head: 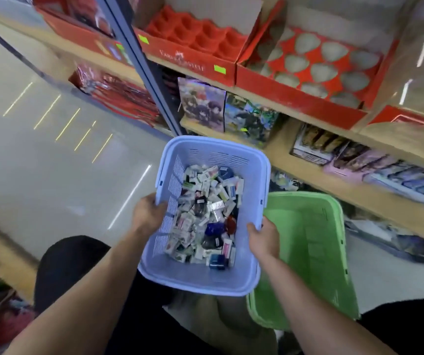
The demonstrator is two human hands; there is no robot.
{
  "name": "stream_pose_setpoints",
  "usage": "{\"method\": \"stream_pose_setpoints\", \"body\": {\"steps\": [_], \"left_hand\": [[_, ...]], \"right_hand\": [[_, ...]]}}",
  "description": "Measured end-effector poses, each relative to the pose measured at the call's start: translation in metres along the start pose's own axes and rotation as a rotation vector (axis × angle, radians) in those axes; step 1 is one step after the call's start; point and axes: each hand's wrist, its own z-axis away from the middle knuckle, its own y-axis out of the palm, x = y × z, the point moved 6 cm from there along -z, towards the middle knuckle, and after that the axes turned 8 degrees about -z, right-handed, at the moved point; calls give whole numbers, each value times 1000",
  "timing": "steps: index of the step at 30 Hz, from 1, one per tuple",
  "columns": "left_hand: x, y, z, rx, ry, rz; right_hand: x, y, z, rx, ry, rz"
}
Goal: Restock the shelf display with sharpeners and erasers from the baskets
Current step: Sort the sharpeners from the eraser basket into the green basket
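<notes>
Head view puts us at the very start, we judge: the red display trays [316,65] on the shelf [280,152] show only unfilled sockets. Our left hand [149,211] and right hand [263,238] each grip a side rim of the blue basket [205,285], held before the shelf and heaped with small packaged erasers and sharpeners [205,213] — the green basket [308,239] just beside it shows no stock.

A basket [205,283] was held between the hands, with the left hand [149,213] placed on its left rim and the right hand [263,238] on its right rim. A heap of small packets [203,216] was contained in it. A second basket [316,252] was placed at its right, partly under it. Behind them, a display tray [195,44] was set on the upper shelf [269,102], with another tray [308,67] at its right.
</notes>
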Motion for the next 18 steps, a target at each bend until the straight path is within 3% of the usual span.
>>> {"method": "stream_pose_setpoints", "body": {"steps": [6, 11, 18], "left_hand": [[10, 78, -29, 5, -65, 65], [-1, 125, -34, 110, -43, 51], [-6, 142, -37, 128, 13, -18]], "right_hand": [[-48, -9, -29, -68, -86, -11], [-68, -34, -26, -168, -108, 10], [-72, -38, -23, -274, -125, 130]]}}
